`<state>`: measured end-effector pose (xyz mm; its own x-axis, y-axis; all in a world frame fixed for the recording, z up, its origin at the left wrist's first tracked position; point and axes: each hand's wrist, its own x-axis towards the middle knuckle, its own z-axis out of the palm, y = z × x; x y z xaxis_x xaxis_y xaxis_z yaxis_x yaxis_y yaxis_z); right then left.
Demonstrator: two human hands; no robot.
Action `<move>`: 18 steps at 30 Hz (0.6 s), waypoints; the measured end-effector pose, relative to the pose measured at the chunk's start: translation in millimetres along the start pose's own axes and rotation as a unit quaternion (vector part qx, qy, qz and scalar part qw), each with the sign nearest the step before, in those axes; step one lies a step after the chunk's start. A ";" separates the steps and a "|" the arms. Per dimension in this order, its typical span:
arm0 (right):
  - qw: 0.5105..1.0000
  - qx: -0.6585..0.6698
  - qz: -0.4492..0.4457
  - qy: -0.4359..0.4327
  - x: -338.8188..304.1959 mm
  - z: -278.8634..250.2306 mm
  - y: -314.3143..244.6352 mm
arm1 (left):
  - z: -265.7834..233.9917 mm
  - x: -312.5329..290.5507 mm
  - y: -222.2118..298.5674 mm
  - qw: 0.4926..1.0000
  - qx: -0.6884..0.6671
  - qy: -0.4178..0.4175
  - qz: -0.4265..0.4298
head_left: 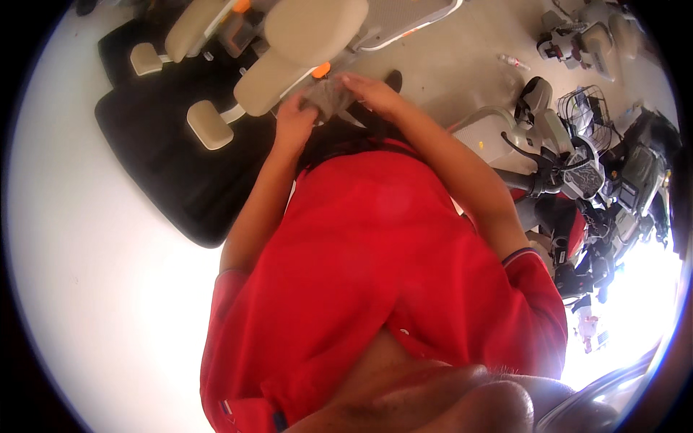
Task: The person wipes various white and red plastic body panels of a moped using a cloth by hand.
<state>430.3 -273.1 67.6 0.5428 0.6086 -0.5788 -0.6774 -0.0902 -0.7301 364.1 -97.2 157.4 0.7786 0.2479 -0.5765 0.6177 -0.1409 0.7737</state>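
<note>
A crumpled grey cloth (328,99) is stretched between my two hands in front of my waist. My left hand (294,119) has its fingers closed on the near left side of the cloth. On the far right side of the same cloth, my right hand (367,90) grips it with bent fingers. Just beyond the hands is a beige padded seat (271,81) with an orange knob (321,70) at its edge. A small beige pad (210,124) on a short arm juts out left of my left hand.
Dark mats (166,155) lie under the padded equipment at the left. A rounded beige backrest (315,29) rises at the far side. Several scooters (585,173), one with a wire basket (588,115), stand at the right. A small bottle (513,61) lies on the floor.
</note>
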 end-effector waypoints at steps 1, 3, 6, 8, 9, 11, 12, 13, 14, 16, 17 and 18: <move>0.992 0.119 -0.035 -0.027 0.7 -1.4 -9.7 | 6.8 8.9 2.2 1.000 0.028 -0.009 0.010; 0.992 0.122 -0.003 -0.041 -7.8 -12.1 -35.3 | 22.2 27.7 0.8 0.996 0.080 -0.002 0.046; 0.997 0.073 0.010 -0.037 -11.3 -37.1 -51.6 | 41.8 41.3 21.6 0.980 0.178 -0.003 0.093; 0.999 0.029 -0.005 -0.015 -13.7 -50.2 -51.5 | 54.4 49.2 30.8 0.968 0.228 -0.014 0.103; 0.998 0.007 -0.046 0.031 -13.8 -53.8 -53.0 | 60.4 52.7 37.4 0.931 0.309 -0.028 0.191; 0.993 -0.012 -0.088 0.083 -10.8 -63.9 -53.5 | 71.7 56.7 48.4 0.857 0.417 -0.114 0.282; 0.988 -0.056 -0.093 0.107 -9.3 -71.2 -51.7 | 76.4 60.3 50.3 0.856 0.417 -0.114 0.283; 0.982 -0.101 -0.094 0.132 -9.4 -79.6 -46.9 | 82.2 63.2 50.0 0.851 0.401 -0.149 0.306; 0.982 -0.101 -0.092 0.132 -8.0 -86.0 -39.2 | 86.0 66.2 50.0 0.844 0.382 -0.184 0.328; 0.968 0.146 -0.067 0.190 -2.9 -105.6 -27.2 | 90.6 82.5 61.3 0.870 0.342 -0.218 0.280; 0.969 0.141 -0.068 0.191 0.3 -120.0 -26.3 | 85.8 100.6 52.4 0.876 0.357 -0.141 0.291; 0.965 0.078 -0.029 0.250 2.4 -132.0 -24.6 | 78.3 119.8 44.6 0.878 0.372 -0.064 0.296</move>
<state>513.8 -373.5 36.3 0.7272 0.1492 -0.6700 -0.6840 0.0760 -0.7255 493.6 -148.8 102.3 0.9641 -0.1817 -0.1936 -0.0339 -0.8074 0.5891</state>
